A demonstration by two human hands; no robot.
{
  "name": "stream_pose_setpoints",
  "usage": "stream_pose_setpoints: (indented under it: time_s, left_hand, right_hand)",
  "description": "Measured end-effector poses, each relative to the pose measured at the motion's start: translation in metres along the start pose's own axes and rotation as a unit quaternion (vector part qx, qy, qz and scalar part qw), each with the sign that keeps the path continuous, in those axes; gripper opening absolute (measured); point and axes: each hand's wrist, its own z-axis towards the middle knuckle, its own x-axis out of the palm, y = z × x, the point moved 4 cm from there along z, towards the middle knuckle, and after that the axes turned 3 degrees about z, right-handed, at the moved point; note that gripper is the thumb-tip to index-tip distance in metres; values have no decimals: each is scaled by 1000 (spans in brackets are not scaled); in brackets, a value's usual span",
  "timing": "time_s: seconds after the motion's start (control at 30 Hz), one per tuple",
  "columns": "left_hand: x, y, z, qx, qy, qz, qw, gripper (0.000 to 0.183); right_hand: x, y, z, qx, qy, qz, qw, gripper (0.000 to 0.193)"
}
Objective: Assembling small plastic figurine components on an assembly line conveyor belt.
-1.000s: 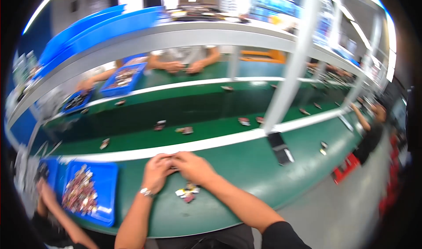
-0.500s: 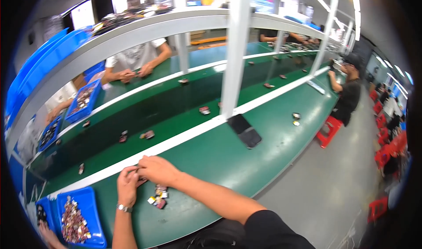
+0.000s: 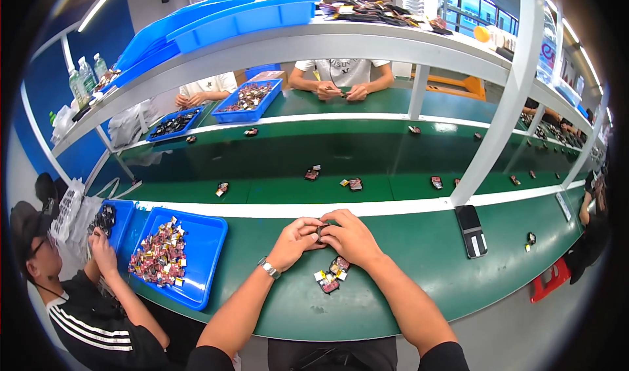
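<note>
My left hand (image 3: 293,243), with a metal-banded watch on its wrist, meets my right hand (image 3: 352,239) just above the green bench. The fingers of both are closed around a small dark part (image 3: 321,230), mostly hidden by the fingertips; its exact kind does not show. Right below my hands lies a little cluster of small parts (image 3: 331,276), red-brown and black with white and yellow pieces. Left of my left forearm, a blue tray (image 3: 213,256) holds a heap of similar small parts (image 3: 159,256).
Beyond a white rail, a green conveyor belt (image 3: 275,181) carries scattered parts. A black flat case (image 3: 472,230) lies to the right beside a white post (image 3: 501,102). At the left a co-worker (image 3: 98,318) handles black parts over another blue tray; others sit across.
The view has swung left, bringing the parts tray and the left co-worker fully into sight. My hands stay together at the small dark part, near the cluster.
</note>
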Motion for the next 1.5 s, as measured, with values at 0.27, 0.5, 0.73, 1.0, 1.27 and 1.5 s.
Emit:
stream_pose_setpoints:
  time_s: [0.27,0.5,0.73,1.0,1.27,1.5]
  left_hand:
    - [1,2,1,35,47,2,998,38]
    - [1,-1,0,14,54,3,998,36]
    - [-3,2,-1,-8,58,-4,998,31]
    - [-8,4,-1,7,25,-38,999,28]
    - [-14,8,0,12,19,-57,998,26]
    - [-7,3,-2,26,-14,-14,999,24]
  right_hand:
    - [1,1,-2,45,-6,36,998,7]
    - [-3,-2,-2,78,31,104,991,6]
    - [-7,4,-4,49,72,109,990,9]
    - [-5,14,-2,-57,-34,2,998,15]
    - [3,14,-5,8,-91,37,995,9]
    - [2,11,-6,7,-73,68,995,10]
